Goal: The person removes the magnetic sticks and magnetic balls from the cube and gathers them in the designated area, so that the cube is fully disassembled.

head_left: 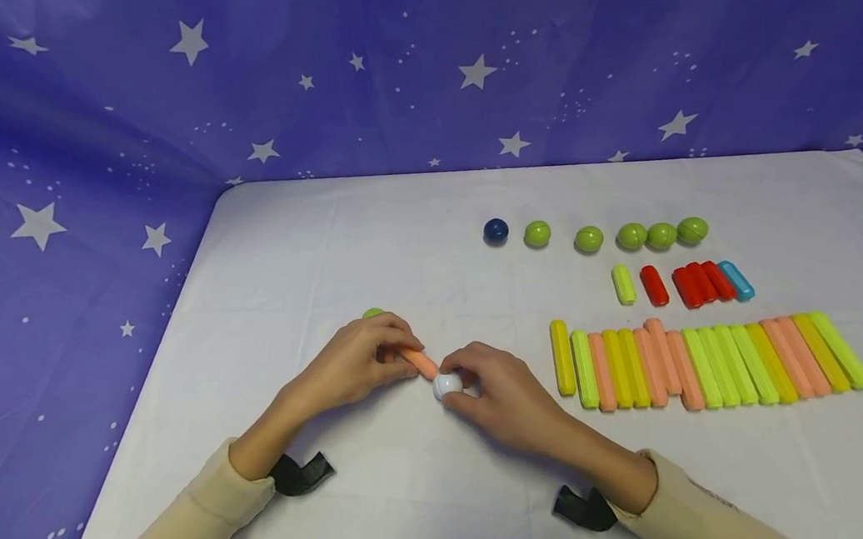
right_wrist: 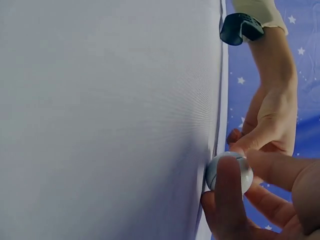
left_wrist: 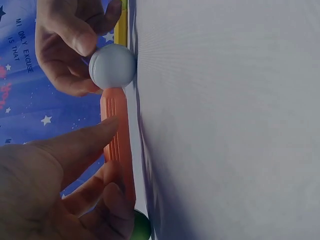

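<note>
My left hand (head_left: 358, 356) grips an orange ribbed stick (head_left: 421, 363) between thumb and fingers, low over the white cloth. A white ball (head_left: 448, 385) touches the stick's near right end, and my right hand (head_left: 509, 396) pinches that ball. In the left wrist view the white ball (left_wrist: 113, 67) sits against one end of the orange stick (left_wrist: 119, 145), while a green ball (left_wrist: 141, 226) is at the other end, partly hidden by the fingers. Only the top of this green ball (head_left: 373, 312) shows behind my left hand in the head view.
To the right lies a row of yellow, lime and orange sticks (head_left: 695, 367). Behind it are short red pieces (head_left: 701, 284), a short lime piece (head_left: 623, 284) and a blue one (head_left: 735, 281). Farther back stand a dark blue ball (head_left: 496, 231) and several green balls (head_left: 632, 236).
</note>
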Action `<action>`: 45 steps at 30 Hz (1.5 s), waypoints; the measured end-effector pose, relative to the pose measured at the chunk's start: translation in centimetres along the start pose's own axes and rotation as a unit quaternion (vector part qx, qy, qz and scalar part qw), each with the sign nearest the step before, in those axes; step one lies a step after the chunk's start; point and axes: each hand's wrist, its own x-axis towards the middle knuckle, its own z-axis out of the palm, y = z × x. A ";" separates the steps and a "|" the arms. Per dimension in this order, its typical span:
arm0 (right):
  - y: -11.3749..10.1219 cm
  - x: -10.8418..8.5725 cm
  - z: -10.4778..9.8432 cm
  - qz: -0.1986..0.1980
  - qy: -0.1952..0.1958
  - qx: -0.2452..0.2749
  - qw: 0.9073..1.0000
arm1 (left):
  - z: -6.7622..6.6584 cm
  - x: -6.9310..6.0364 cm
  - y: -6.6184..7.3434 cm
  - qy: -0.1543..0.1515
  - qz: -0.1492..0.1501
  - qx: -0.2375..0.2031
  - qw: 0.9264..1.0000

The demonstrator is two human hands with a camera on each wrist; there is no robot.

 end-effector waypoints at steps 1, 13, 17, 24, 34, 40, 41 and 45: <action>-0.1 0.1 0.0 0.005 -0.001 -0.004 1.000 | 0.0 0.0 0.0 0.000 0.000 0.001 1.000; 0.0 0.1 -0.4 0.021 -0.010 -0.011 1.000 | -1.6 -1.0 -0.7 0.071 -0.028 0.040 0.996; 0.2 -0.1 -0.6 0.021 -0.011 -0.013 1.000 | -1.7 -1.1 -1.2 0.073 -0.043 0.017 0.996; 0.6 -0.2 -1.2 0.022 -0.005 -0.010 1.000 | -1.8 -1.0 -1.6 0.066 -0.051 -0.032 0.996; 0.5 0.1 -1.3 0.018 -0.010 -0.027 0.999 | -1.7 -1.0 -1.8 0.061 -0.067 -0.043 0.995; 0.6 0.4 -1.3 0.027 -0.012 -0.043 0.999 | -1.8 -1.1 -1.8 0.043 -0.078 -0.053 0.995; 0.7 0.4 -1.4 0.028 -0.011 -0.043 0.999 | -1.9 -1.2 -1.8 0.039 -0.079 -0.053 0.995; 0.9 0.6 -1.5 0.033 -0.009 -0.036 0.999 | -2.0 -1.6 -1.8 0.020 -0.084 -0.058 0.995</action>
